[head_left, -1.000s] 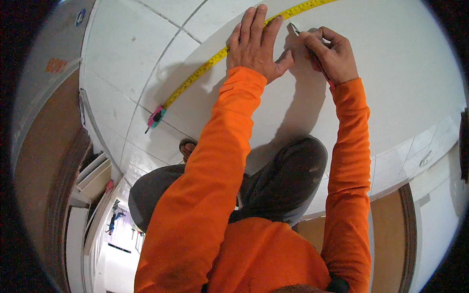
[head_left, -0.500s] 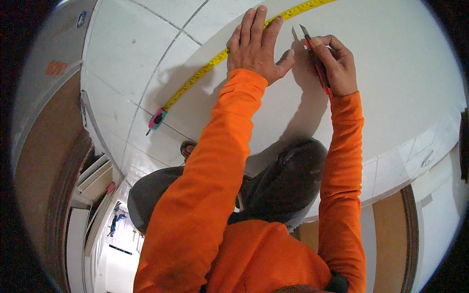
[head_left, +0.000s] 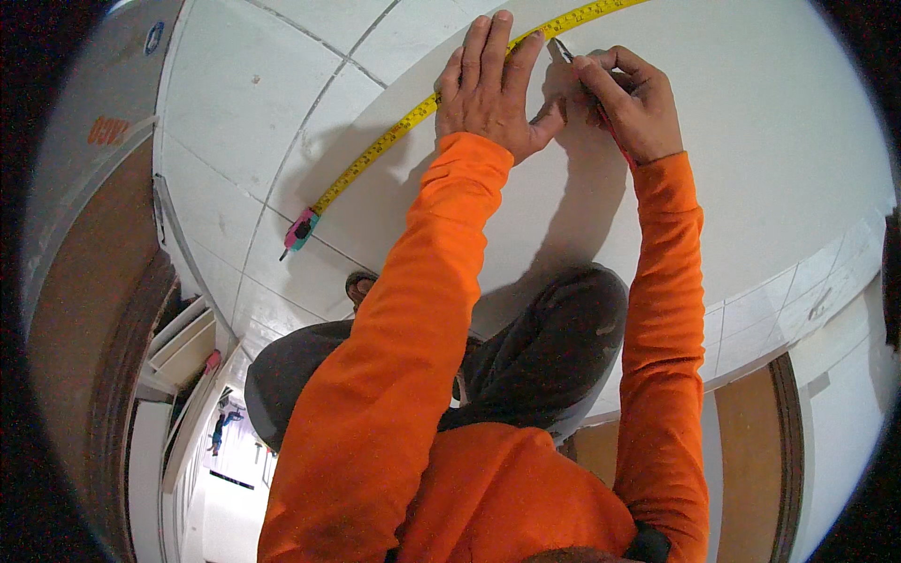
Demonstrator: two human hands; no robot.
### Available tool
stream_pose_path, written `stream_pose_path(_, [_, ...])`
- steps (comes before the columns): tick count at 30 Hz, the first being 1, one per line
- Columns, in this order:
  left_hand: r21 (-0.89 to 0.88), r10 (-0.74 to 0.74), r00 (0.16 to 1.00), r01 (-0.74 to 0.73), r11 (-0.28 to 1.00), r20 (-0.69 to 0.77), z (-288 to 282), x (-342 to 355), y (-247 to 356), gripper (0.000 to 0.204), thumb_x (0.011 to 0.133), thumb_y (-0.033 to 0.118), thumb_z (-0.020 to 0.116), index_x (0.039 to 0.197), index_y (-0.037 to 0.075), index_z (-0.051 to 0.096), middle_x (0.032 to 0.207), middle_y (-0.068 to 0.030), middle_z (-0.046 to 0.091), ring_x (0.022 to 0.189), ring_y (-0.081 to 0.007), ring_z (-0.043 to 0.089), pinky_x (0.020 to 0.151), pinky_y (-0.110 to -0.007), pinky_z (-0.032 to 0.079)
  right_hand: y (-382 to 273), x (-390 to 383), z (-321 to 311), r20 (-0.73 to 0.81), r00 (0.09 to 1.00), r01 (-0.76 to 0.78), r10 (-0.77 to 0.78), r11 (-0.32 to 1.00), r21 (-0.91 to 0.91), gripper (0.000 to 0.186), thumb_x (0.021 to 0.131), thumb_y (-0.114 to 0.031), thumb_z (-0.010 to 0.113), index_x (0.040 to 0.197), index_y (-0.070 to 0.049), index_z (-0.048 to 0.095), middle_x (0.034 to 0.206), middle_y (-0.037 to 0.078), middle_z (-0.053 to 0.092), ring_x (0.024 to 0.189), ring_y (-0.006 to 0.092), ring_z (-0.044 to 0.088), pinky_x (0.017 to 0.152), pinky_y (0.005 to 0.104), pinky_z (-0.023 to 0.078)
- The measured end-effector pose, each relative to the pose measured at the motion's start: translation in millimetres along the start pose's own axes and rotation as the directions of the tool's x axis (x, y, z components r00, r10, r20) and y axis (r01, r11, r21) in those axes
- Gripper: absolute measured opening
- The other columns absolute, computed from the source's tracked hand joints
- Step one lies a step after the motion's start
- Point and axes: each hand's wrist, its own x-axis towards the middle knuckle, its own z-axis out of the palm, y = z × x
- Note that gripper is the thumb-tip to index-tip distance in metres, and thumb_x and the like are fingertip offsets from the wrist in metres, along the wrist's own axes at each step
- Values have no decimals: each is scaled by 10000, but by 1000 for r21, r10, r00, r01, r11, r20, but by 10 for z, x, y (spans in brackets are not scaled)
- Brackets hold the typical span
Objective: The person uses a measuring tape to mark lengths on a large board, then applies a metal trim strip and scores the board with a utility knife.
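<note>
A yellow measuring tape stretches diagonally across a white board that lies on the floor. The tape ends in a pink and teal case at the lower left. My left hand lies flat on the board, its fingers spread and pressing the tape down. Just right of it my right hand grips a red-handled tool whose metal tip touches the board beside the tape. Both sleeves are orange. I am crouched on the board in dark trousers.
White floor tiles surround the board at the upper left. A brown wooden door frame runs down the left side, with white shelves beside it. Another brown surface sits at the lower right.
My right hand has tilted the tool, so its tip now points up-left toward the tape next to my left fingers. My left hand has stayed on the tape.
</note>
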Motion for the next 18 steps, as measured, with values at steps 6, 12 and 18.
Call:
stream_pose_path(6, [-19,-10,1000,10,1000,13,-16,-3,2,918,636,415,827,1464,242,469,1602,-101,348,1497,-328,292,1164,-525,281,-29,13,11,8,1000,-16,16,1000,-3,224,935,-212,715,927,11,694,817,67,715,726,96,646,651,259,530])
stream_pose_path(12, [-30,-7,1000,7,1000,15,-5,-3,-7,924,643,437,825,1471,241,465,1608,-99,341,1501,-327,284,1167,-527,279,-4,21,-12,-1,1000,-5,5,1000,-24,219,927,-208,719,907,8,692,807,57,704,706,90,628,636,254,520])
stream_pose_path(18, [-13,-3,1000,3,1000,6,-19,9,-15,917,644,440,823,1466,240,470,1609,-101,339,1493,-332,298,1154,-524,300,-9,23,2,6,998,-55,55,998,2,234,922,-222,725,893,8,693,796,56,704,692,90,624,620,252,513])
